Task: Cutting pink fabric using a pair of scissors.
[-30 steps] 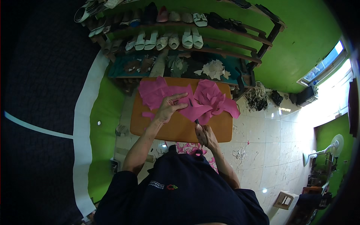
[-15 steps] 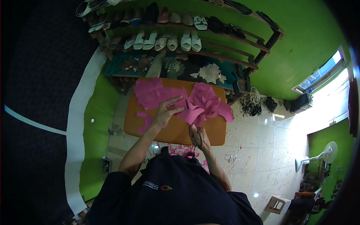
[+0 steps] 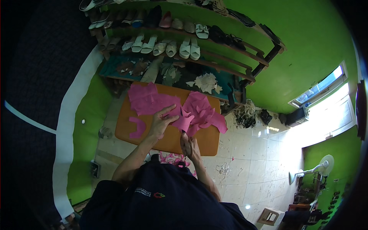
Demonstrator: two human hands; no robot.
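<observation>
On the smooth, orange-brown table (image 3: 122, 124), a thin, flat pink sheet (image 3: 147, 101), its long axis running left to right, is touched by the left hand (image 3: 159, 122), whose grip is spread between thumb and forefinger. Rightward, dark-bladed scissors (image 3: 183, 131), pointed away from the body, are enclosed by the right hand's (image 3: 189, 146) curled grip. Cutting is apparently in hand; for the next move, the sheet should be kept steady.

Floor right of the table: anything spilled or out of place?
Yes, litter: a tangle of pale scraps lies on the tiles, with a small pink scrap near it. Odd because loose offcuts are strewn underfoot beside the orange table.
</observation>
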